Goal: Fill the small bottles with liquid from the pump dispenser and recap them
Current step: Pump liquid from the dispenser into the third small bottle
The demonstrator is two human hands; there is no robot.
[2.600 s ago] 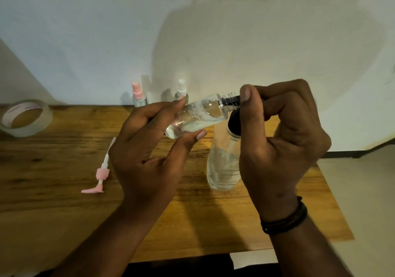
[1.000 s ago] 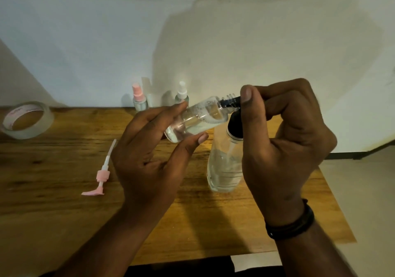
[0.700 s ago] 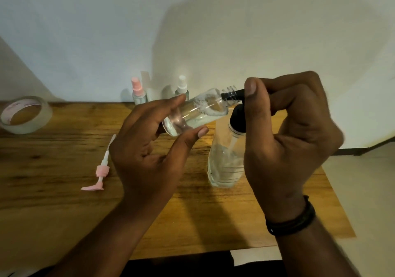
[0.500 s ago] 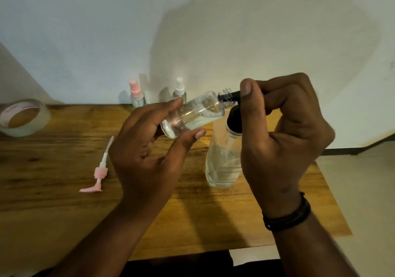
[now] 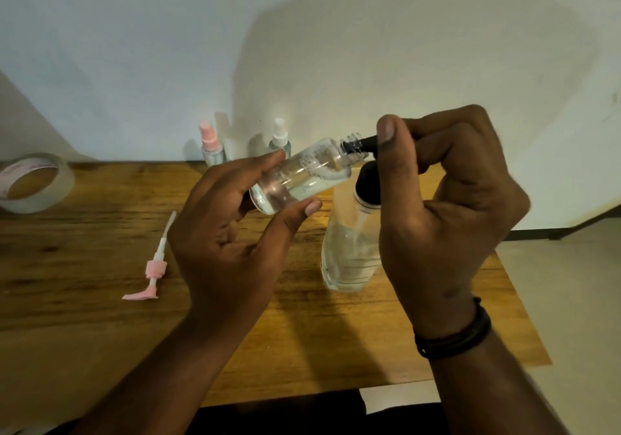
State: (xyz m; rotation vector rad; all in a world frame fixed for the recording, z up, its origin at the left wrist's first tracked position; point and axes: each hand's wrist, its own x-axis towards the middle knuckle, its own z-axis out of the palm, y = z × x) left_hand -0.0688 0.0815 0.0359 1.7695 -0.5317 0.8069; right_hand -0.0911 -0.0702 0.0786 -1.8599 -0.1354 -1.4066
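My left hand holds a small clear bottle tilted on its side between fingers and thumb, its open threaded neck pointing right. Clear liquid and some foam lie inside it. The black nozzle of the pump dispenser is pushed into that neck. My right hand grips the black pump head from above, thumb up beside the nozzle; the dispenser's clear body stands on the wooden table. A loose pink pump cap with its dip tube lies on the table to the left.
Two small capped bottles stand at the wall: a pink-topped one and a white-topped one. A roll of tape lies at the far left. The table's right edge runs just beyond my right wrist.
Both hands, the small bottle and the dispenser keep nearly the same pose; only small up-and-down shifts of my right hand on the pump head. Foam shows inside the small bottle.
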